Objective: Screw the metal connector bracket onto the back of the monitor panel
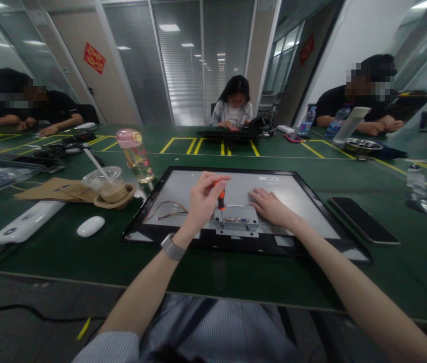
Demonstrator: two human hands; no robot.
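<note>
Evidently, the left hand [202,197] is pinching the screwdriver [221,201] upright over the box [237,221], while the right hand [272,207] is lying open, probably steadying the panel [179,187] on the surface [54,259].

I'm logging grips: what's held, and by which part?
The left hand holds the screwdriver by the top of its handle; the right hand holds nothing.

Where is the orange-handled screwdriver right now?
In the head view, the screwdriver is near centre, in the left hand, at the left end of the metal box on the panel.
</note>
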